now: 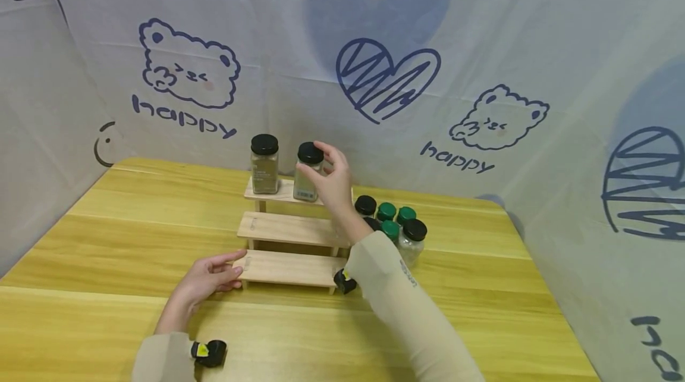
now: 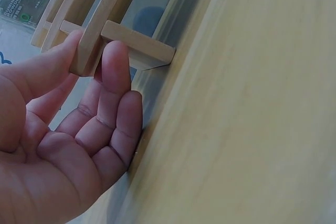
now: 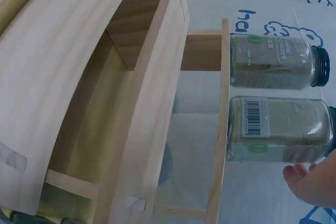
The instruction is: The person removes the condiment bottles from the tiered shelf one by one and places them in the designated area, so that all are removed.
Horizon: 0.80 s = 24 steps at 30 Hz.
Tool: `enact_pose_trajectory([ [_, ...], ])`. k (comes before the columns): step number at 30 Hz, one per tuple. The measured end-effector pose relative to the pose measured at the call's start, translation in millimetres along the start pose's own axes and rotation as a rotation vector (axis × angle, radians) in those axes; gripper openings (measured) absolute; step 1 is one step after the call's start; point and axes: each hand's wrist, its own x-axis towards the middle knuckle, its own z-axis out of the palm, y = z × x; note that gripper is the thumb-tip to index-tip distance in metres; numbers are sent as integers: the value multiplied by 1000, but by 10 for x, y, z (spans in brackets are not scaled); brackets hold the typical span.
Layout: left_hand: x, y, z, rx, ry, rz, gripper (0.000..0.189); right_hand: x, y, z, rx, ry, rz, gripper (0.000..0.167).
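A three-step wooden spice rack (image 1: 291, 269) stands on the table. My left hand (image 1: 206, 279) pinches the left end of its lowest step, thumb on one side and fingers on the other, as the left wrist view shows. On the top step my right hand (image 1: 336, 182) grips a square glass spice jar (image 1: 305, 187) with a black lid around its upper part. That jar's barcode label (image 3: 255, 118) faces the right wrist camera. To its left on the same step is a similar spice jar (image 1: 264, 174), upright, holding brownish powder.
Right of the rack, partly behind my right forearm, several jars stand grouped, among them a green-lidded jar (image 1: 405, 215) and a clear black-lidded jar (image 1: 412, 242). A printed cloth (image 1: 299, 96) hangs behind the wooden table (image 1: 134, 221). The middle step (image 1: 289, 228) lies between the others.
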Motion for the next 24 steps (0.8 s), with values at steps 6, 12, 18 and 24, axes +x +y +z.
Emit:
enact_pose_trajectory([
  [6,-3,3,7,1,-2,0,50,10,9,-22,6,-37,4,50],
  [12,-3,6,13,4,0,-2,51,6,14,-32,65,-75,13,52],
  [18,-5,6,3,12,-5,-3,51,-1,22,-52,84,-87,9,50],
  [24,-11,6,2,19,-5,4,50,-9,18,-77,51,-63,2,48],
])
